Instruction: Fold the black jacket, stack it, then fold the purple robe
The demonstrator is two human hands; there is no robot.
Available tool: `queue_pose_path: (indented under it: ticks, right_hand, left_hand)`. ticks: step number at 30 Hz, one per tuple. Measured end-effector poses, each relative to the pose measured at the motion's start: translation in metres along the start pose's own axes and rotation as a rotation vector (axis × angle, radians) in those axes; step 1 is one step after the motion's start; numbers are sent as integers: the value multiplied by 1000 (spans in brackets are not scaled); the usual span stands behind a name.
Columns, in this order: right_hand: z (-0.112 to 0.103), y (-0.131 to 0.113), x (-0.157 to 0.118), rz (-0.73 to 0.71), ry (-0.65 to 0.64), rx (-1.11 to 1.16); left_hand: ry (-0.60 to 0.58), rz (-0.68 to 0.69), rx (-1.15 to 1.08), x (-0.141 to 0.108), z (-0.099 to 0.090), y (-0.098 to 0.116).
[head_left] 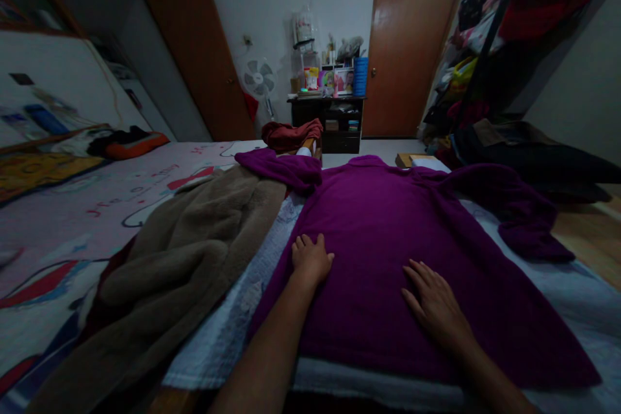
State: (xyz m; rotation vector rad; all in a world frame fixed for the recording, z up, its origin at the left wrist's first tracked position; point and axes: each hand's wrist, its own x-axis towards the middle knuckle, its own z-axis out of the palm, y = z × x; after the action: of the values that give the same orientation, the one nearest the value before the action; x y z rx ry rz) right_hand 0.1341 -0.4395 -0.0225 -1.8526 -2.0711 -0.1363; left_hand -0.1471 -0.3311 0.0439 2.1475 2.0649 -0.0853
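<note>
A purple long-sleeved garment [369,226] lies spread out before me, its collar at the far end and its hem toward me. One sleeve reaches left over a brown fleecy garment [194,233]; the other bends out to the right. My left hand [310,257] rests on the purple cloth near its left side, fingers apart. Flat on the right half of the same cloth is my right hand [434,301], its fingers stretched out. A light blue-white cloth [218,336] shows beneath the garment.
On the left is a bed with a pink printed cover [121,181]. Beyond the garment are a reddish folded cloth [291,134], a dark cabinet [327,119] and a fan [259,77]. Dark folded clothes [528,155] are piled on the right, near hanging bags and clothes [533,19].
</note>
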Motion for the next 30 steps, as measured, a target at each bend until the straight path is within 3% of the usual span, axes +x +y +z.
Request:
queue_pose_path:
  ticks: [3,6,9,12,16,21,30]
  right_hand:
    - [-2,-3,1,7,-1,-13]
    - [-2,-5,1,10,-6,-22]
    - [-1,-5,0,10,-10,-23]
    - [0,-3,0,7,-5,-18]
    - [1,-1,-1,1,4,-12]
    - [2,0,-3,-3,14,-26]
    - [0,-4,-1,-9,14,-46]
  left_hand:
    - [35,151,-22,21,-1,16]
    - [-18,244,-48,49,6,21]
    - [-36,242,-41,77,13,12]
    - [27,271,-21,101,15,-5]
    - [80,189,-7,124,19,-20]
    - [126,166,21,135,26,-22]
    - [140,159,9,132,28,-20]
